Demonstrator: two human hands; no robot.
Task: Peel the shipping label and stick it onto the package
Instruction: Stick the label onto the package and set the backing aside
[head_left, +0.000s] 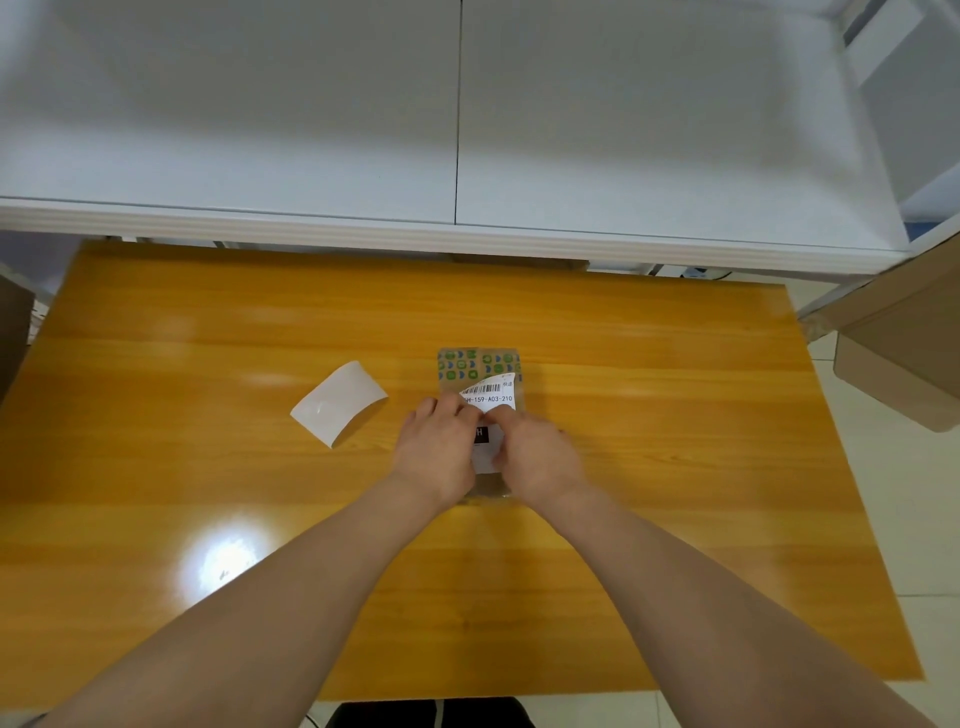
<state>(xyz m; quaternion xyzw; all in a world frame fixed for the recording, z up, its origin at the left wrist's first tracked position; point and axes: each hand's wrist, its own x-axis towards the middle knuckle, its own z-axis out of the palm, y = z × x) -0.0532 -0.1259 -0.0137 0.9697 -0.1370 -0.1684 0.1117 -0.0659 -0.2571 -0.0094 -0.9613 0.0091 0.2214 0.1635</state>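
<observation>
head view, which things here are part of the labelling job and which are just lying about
In the job: shipping label, package under it, left hand and right hand, both on the label.
Lying about: curled white sheet on the wooden table, cardboard box at the right edge.

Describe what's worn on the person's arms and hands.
Nothing worn shows. The left forearm and right forearm are bare, with no sleeves in view. The left hand and right hand have no gloves. No watch, bracelet or ring is visible.
</observation>
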